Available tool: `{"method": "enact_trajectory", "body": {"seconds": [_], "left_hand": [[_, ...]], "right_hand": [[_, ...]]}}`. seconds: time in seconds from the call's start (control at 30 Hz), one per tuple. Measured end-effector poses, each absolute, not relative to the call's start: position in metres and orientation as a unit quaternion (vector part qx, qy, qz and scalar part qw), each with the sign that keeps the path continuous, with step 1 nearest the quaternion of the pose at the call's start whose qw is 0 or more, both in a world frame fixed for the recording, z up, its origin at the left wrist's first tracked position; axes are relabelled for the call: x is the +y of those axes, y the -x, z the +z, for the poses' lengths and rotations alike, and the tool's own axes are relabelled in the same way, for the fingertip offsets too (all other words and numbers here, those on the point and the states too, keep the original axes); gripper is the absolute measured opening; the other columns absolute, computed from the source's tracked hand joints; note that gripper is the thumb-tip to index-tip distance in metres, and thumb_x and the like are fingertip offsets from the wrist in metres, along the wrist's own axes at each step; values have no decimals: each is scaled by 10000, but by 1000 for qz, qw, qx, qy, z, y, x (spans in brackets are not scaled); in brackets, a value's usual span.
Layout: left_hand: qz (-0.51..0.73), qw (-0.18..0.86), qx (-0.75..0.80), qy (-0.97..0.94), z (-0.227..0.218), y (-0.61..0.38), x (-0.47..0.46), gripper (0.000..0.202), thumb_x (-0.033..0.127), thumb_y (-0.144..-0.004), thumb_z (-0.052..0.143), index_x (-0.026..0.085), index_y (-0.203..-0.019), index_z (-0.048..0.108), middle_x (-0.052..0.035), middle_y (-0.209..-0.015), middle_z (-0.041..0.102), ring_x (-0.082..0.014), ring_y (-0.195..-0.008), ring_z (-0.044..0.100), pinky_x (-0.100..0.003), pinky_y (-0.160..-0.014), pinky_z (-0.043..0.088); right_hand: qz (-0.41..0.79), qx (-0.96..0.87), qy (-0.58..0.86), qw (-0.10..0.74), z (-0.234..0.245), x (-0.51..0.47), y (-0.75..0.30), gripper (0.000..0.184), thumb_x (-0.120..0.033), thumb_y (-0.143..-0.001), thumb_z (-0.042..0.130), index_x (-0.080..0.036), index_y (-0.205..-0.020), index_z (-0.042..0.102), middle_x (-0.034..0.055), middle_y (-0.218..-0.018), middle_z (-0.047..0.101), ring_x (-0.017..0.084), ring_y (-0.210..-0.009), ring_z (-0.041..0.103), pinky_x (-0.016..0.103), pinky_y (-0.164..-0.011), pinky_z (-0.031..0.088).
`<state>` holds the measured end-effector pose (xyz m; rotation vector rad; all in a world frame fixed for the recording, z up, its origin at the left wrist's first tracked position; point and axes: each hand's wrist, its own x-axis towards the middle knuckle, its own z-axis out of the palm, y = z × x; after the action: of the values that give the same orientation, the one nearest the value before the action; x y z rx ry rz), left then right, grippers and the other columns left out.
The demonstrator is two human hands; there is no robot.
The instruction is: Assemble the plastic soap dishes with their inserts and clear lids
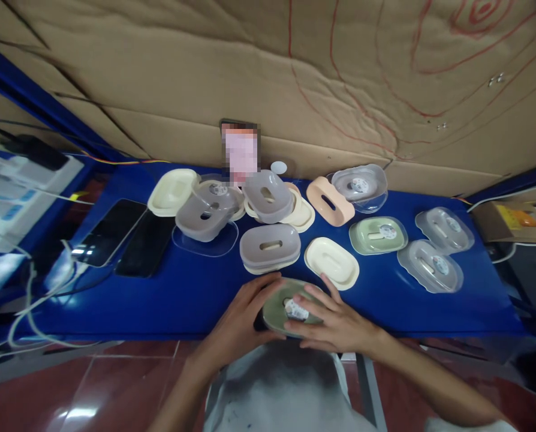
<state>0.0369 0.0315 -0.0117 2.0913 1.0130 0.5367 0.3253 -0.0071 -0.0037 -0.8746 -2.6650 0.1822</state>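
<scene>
At the front edge of the table I hold a green plastic soap box [274,306] with a clear lid and a round sticker on top. My left hand [243,318] wraps around its left end, thumb and fingers on opposite sides. My right hand [335,318] grips its right side, fingers spread across the lid and partly covering the sticker. Just beyond it lie a cream soap tray [332,263] and a grey slotted insert [270,246] stacked on a cream piece. To the right sits another green soap box [378,235] with a clear lid.
Two lidded grey soap boxes [430,266] stand at the right. Farther back are a peach insert [330,201], a cream tray [172,192], grey pieces and clear lids [360,183]. Dark phones [110,231] and cables lie left; a propped phone [240,150] leans against the cardboard wall.
</scene>
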Motion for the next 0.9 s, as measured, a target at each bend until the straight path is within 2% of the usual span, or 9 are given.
{"method": "enact_trajectory", "body": {"seconds": [0.1, 0.2, 0.3, 0.4, 0.57, 0.73, 0.9], "left_hand": [[204, 372, 393, -816, -11, -37, 32, 1011, 378, -797, 925, 426, -1633, 358, -85, -1627, 503, -347, -1476, 525, -539, -1177, 522], [198, 367, 385, -824, -11, -37, 32, 1014, 389, -795, 928, 433, -1630, 354, -83, -1610, 513, -349, -1457, 531, -548, -1173, 519], [202, 359, 371, -832, -12, -38, 32, 975, 379, -817, 913, 434, -1621, 364, -85, -1592, 526, -342, -1436, 544, -553, -1172, 510], [208, 357, 364, -834, -11, -38, 33, 931, 365, -852, 884, 429, -1621, 364, -87, -1594, 526, -337, -1434, 546, -556, -1168, 510], [218, 374, 371, -821, -11, -38, 34, 911, 322, -869, 865, 415, -1621, 360, -80, -1606, 510, -320, -1472, 513, -550, -1191, 497], [230, 389, 377, -809, -16, -38, 32, 929, 325, -869, 860, 399, -1630, 334, -98, -1620, 492, -325, -1493, 492, -580, -1203, 476], [224, 398, 384, -802, -16, -39, 31, 952, 366, -853, 877, 408, -1632, 331, -97, -1618, 493, -339, -1489, 495, -582, -1209, 466]], "right_hand": [[76, -921, 335, 185, -9, -12, -328, 667, -430, -932, 813, -378, -1542, 548, 83, -1702, 414, 380, -1644, 211, 689, -1266, 334], [74, -919, 327, 207, -10, -16, -330, 628, -430, -942, 802, -362, -1522, 571, 81, -1670, 449, 363, -1641, 224, 616, -1253, 418], [46, -922, 315, 220, -12, -18, -332, 576, -394, -968, 778, -367, -1510, 585, 62, -1582, 550, 337, -1630, 264, 617, -1276, 389], [57, -923, 322, 205, -8, -16, -334, 529, -405, -991, 747, -364, -1497, 597, 47, -1561, 578, 309, -1623, 286, 584, -1271, 415], [67, -931, 330, 144, 11, -10, -330, 527, -399, -1037, 663, -328, -1547, 553, 52, -1601, 550, 330, -1613, 306, 585, -1266, 425], [76, -937, 312, 139, 13, -7, -328, 570, -371, -1045, 633, -284, -1593, 503, 81, -1667, 471, 361, -1627, 257, 620, -1271, 397], [95, -930, 321, 148, -2, -9, -328, 581, -407, -1039, 649, -317, -1593, 498, 85, -1698, 414, 365, -1646, 181, 659, -1268, 362]]}}
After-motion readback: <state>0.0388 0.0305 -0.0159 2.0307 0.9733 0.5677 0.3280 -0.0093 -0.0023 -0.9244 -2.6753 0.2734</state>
